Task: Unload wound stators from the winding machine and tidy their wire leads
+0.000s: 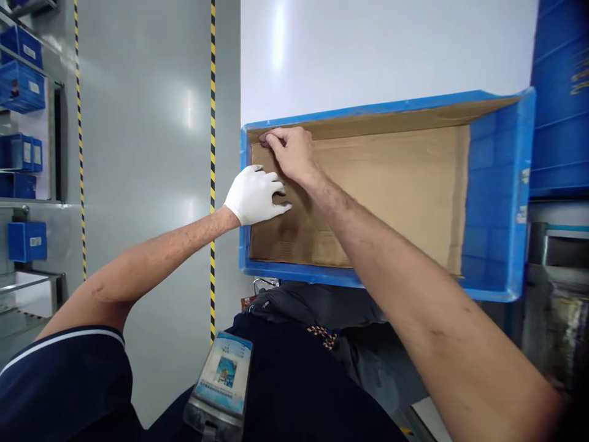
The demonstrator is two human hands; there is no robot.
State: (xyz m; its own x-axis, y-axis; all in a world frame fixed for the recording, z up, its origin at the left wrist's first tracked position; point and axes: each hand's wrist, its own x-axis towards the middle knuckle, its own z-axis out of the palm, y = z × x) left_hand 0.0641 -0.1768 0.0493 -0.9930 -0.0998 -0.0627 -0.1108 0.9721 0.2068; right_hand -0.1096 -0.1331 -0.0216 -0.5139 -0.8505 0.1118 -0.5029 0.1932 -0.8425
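**Both hands at the crate's left corner**

We have both hands in a blue crate (499,245) lined with cardboard (396,196), just in front of us. Our bare right hand (292,150) pinches the cardboard's edge at the far left corner, fingertips pressed together under the rim. Our gloved left hand (253,195) lies just beside it at the left wall, fingers loosely curled, tips on the cardboard. A badge (223,374) hangs at our chest.
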